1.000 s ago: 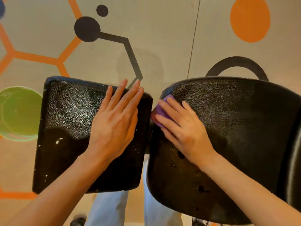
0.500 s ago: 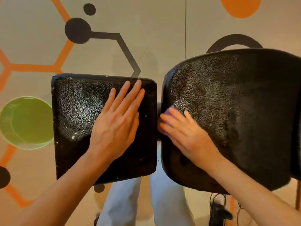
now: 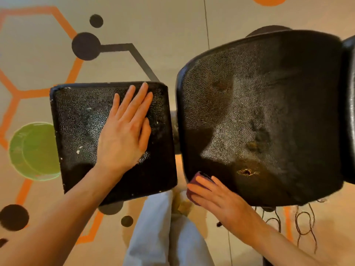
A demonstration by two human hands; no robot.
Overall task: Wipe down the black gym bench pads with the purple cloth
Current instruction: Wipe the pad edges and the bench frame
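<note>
Head view: right hand (image 3: 221, 196) presses the cloth (image 3: 194, 186) flat-fingered on the big pad's (image 3: 269, 112) near-left edge. Best to keep firm, even pressure, overlap strokes, go easy around the tear (image 3: 246, 172). Left hand (image 3: 124, 135) lies palm-down, fingers spread and holding nothing, bracing the small pad (image 3: 80, 120).

Warm, even indoor light, bright glare speckling the pebbled grain of the left pad (image 3: 80, 120) and larger right pad (image 3: 269, 116), its far right side falling into shadow, wide-angle bending at the edges, slight motion blur on the right hand (image 3: 221, 196)
</note>
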